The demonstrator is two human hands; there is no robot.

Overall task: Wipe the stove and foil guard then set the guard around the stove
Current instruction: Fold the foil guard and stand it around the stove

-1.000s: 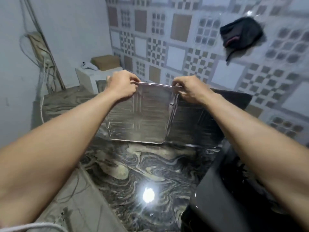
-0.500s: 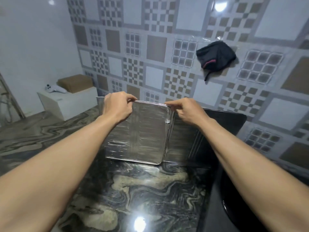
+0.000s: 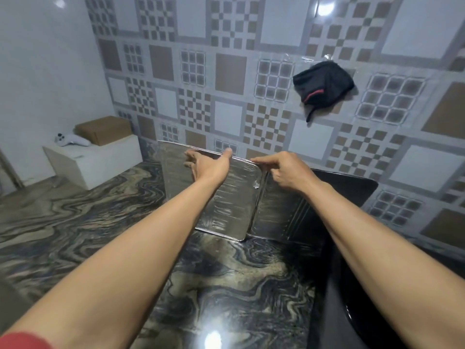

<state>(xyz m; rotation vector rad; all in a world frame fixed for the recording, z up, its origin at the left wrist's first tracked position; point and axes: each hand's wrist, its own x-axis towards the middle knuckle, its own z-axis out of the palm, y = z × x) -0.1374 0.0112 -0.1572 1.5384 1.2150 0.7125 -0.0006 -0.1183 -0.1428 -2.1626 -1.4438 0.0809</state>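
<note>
The foil guard [image 3: 227, 212] stands upright on the marble counter [image 3: 75, 222] against the tiled wall, its hinged panels folded at an angle; the right panel [image 3: 284, 215] looks dark. My left hand [image 3: 208, 167] lies against the left panel near its top edge, fingers spread and thumb up at the rim. My right hand [image 3: 284, 172] is at the top corner by the hinge, index finger along the edge and the other fingers curled. The black glossy stove [image 3: 377, 311] sits at the lower right, partly under my right forearm.
A black cloth [image 3: 323, 84] hangs on the patterned wall at upper right. At the counter's far left stands a white block [image 3: 93, 159] bearing a brown cardboard box [image 3: 105, 129] and a white controller [image 3: 71, 141].
My left hand has let go of the guard's top edge and spread its fingers. The view has tilted up and turned right; the guard stays standing at the wall.
</note>
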